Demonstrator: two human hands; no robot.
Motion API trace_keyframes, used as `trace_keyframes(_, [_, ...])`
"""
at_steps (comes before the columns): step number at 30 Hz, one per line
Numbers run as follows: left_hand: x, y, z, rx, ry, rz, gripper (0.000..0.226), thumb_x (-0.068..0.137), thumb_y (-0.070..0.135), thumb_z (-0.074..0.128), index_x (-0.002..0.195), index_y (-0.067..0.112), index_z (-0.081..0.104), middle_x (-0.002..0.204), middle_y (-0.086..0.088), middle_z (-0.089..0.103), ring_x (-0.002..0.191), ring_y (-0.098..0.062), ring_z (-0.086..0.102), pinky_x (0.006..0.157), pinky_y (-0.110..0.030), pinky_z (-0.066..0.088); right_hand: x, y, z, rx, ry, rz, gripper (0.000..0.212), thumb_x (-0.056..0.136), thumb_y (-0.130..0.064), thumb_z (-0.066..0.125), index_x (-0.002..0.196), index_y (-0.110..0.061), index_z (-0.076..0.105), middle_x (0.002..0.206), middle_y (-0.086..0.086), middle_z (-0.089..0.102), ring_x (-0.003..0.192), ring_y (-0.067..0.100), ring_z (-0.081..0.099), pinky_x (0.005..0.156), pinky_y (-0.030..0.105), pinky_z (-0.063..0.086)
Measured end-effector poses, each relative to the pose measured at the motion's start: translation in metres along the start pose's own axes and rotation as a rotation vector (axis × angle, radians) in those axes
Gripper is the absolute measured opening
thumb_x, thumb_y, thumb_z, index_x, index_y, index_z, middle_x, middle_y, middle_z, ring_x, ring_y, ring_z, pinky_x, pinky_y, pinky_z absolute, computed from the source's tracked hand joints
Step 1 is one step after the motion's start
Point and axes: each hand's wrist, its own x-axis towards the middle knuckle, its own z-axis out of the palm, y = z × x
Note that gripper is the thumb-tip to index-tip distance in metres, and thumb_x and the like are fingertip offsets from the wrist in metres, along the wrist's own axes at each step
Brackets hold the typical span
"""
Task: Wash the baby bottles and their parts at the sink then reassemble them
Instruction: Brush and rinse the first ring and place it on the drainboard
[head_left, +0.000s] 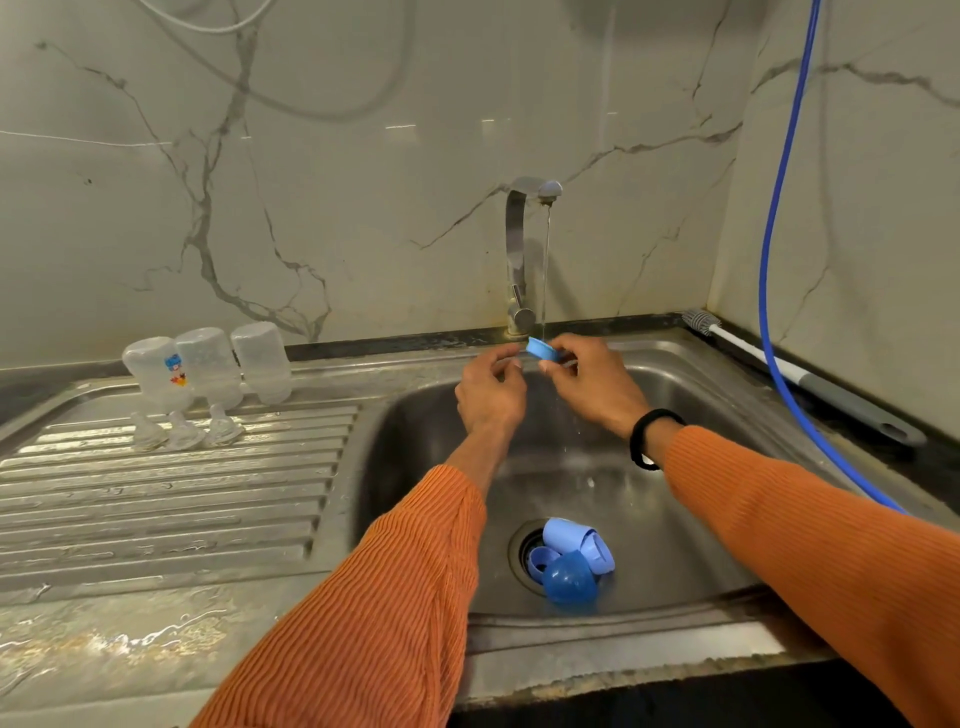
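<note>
I'm pinching the blue collar ring (543, 349) in my right hand (592, 382) under the tap stream (545, 270) at frame center, left hand (491, 392) curling its fingers just left of it, remaining caps (571, 558) lying below by the drain.

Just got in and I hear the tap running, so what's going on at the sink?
A person is rinsing a blue bottle ring under the running faucet, pinching it with the right hand while the left hand is up beside it. Three clear bottles stand upside down on the drainboard with three nipples in front. More blue caps and rings lie over the drain.
</note>
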Motion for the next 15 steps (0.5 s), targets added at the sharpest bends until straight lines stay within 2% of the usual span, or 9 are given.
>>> trace_keyframes(3, [-0.003,0.003,-0.001,0.042,-0.077,0.076,0.034,0.098,0.01,0.065,0.129,0.024,0.068,0.124,0.001,0.071,0.113,-0.012,0.067,0.099,-0.033,0.057,0.0,0.0,0.0,0.326,-0.169,0.234,0.024,0.106,-0.031,0.057,0.126,-0.019,0.064,0.101,0.005,0.075,0.089,0.024,0.074,0.075,0.038,0.064])
trace_keyframes(6, [-0.003,0.004,-0.004,0.055,-0.149,0.121,0.04,0.094,0.007,0.068,0.132,0.021,0.068,0.125,0.001,0.071,0.113,-0.011,0.066,0.098,-0.031,0.058,-0.001,-0.003,-0.002,0.46,-0.205,0.34,0.021,0.108,-0.029,0.054,0.128,-0.026,0.059,0.102,0.009,0.076,0.087,0.021,0.075,0.069,0.034,0.062])
trace_keyframes(9, [-0.004,0.005,-0.006,0.121,-0.268,0.15,0.047,0.091,0.013,0.073,0.137,0.019,0.063,0.127,0.002,0.067,0.112,-0.011,0.063,0.098,-0.028,0.056,-0.001,-0.003,-0.002,0.594,-0.243,0.46,0.02,0.107,-0.028,0.056,0.126,-0.02,0.058,0.102,0.014,0.076,0.079,0.022,0.075,0.067,0.036,0.061])
trace_keyframes(12, [-0.006,0.007,-0.011,0.243,-0.309,0.156,0.051,0.087,0.018,0.078,0.136,0.019,0.063,0.127,-0.004,0.069,0.113,-0.017,0.065,0.098,-0.033,0.055,-0.007,-0.009,-0.005,0.592,-0.314,0.496,0.02,0.108,-0.027,0.051,0.119,-0.016,0.063,0.098,0.014,0.073,0.077,0.022,0.072,0.065,0.036,0.06])
trace_keyframes(15, [-0.007,0.018,-0.03,0.444,-0.356,0.184,0.046,0.087,0.026,0.08,0.131,0.021,0.065,0.117,-0.005,0.071,0.102,-0.016,0.066,0.083,-0.027,0.053,-0.015,-0.02,-0.01,0.447,-0.359,0.45,0.024,0.109,-0.032,0.05,0.111,-0.017,0.068,0.094,0.013,0.074,0.076,0.023,0.069,0.064,0.037,0.058])
